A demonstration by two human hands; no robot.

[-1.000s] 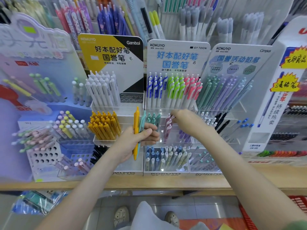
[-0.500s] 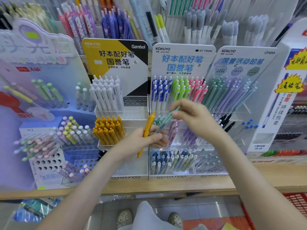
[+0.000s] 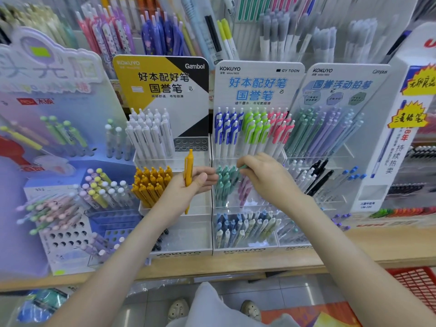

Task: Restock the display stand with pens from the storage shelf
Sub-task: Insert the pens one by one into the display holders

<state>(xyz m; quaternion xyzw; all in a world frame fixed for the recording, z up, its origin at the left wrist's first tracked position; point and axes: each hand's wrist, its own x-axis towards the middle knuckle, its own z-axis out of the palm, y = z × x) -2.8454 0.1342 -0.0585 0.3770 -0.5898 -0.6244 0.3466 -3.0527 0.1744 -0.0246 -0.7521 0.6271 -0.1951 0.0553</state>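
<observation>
the left hand [image 3: 188, 188] gripped one orange pen [image 3: 189, 161] and held it upright. the right hand [image 3: 266, 178] pinched a teal pen [image 3: 243, 166] just above the other teal pens [image 3: 223, 185], in the middle row of the display stand [image 3: 257, 90].

The person wore a pale grey garment [image 3: 208, 303] and cream shoes [image 3: 178, 309] with small holes; the forearms [image 3: 132, 251] were bare.

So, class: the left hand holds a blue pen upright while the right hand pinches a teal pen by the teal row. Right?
No: the head view shows the left hand holds an orange pen, not blue. It stands upright, and the right hand pinches a teal pen by the teal row.
</observation>
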